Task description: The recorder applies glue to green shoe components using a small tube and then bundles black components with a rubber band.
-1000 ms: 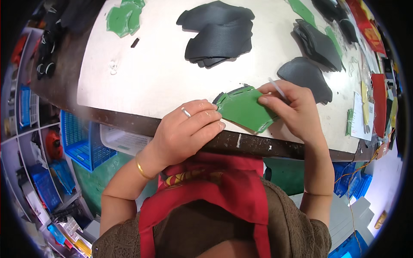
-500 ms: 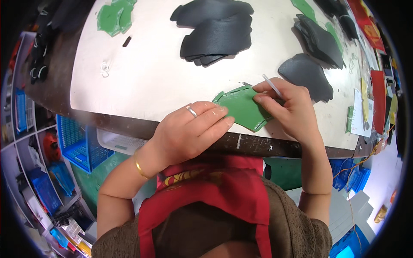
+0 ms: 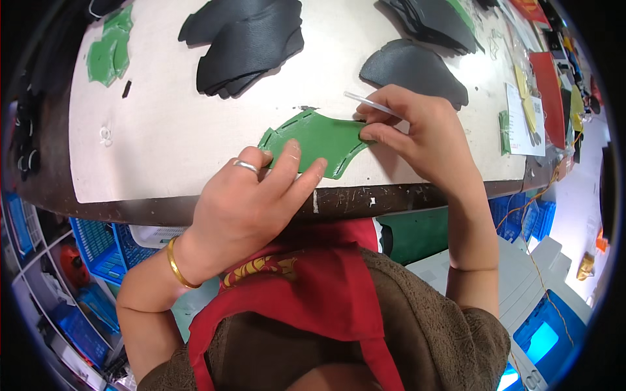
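A flat green pattern piece (image 3: pixel 323 140) with dark slots along its edges lies near the front of the white work board (image 3: pixel 156 156). My left hand (image 3: pixel 251 186), wearing a ring and a gold bangle, rests on its near left part with fingers spread and stretched out. My right hand (image 3: pixel 417 127) is at its right edge, thumb and fingers pinched there. A slim translucent white pen-like stick (image 3: pixel 365 101) is held in that same hand and points up to the left. The stick's other end is hidden by the fingers.
Stacked black leather pieces (image 3: pixel 254 49) lie at the back, with another black piece (image 3: pixel 414 68) beyond my right hand. More green pieces (image 3: pixel 109 55) are at the far left. Papers (image 3: pixel 525 120) lie on the right. Blue baskets (image 3: pixel 98 247) stand below the table's dark edge.
The whole view has shifted, so things on the board appear farther left and up. My left fingers have spread apart on the green piece. My right hand still holds the stick.
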{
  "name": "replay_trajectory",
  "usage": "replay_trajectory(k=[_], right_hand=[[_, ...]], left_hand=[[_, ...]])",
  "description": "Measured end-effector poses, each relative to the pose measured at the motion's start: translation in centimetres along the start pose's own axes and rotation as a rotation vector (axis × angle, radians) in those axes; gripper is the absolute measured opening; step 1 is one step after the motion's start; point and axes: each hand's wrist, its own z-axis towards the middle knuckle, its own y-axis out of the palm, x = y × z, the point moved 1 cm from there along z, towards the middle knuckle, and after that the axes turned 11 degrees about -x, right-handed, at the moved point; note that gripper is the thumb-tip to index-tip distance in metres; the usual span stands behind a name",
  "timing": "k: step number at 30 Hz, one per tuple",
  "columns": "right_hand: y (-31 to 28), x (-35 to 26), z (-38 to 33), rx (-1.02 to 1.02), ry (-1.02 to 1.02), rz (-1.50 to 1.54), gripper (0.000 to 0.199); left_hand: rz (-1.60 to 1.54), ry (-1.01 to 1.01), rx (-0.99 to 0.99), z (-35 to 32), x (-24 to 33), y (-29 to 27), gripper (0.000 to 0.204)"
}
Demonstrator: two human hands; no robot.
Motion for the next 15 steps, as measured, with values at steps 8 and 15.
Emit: replay_trajectory(k=[8,15], right_hand=[[-1.7,-1.8,1.2,0.349,-0.448,-0.184,0.03],[2.9,-4.5,4.1,-0.22,-0.294,0.131,0.022]], left_hand=[[-0.156,-0.017,0.079,0.4,2.7,1.3,0.043],[0.004,-0.07,0.088,0.0,3.8,1.5,0.037]])
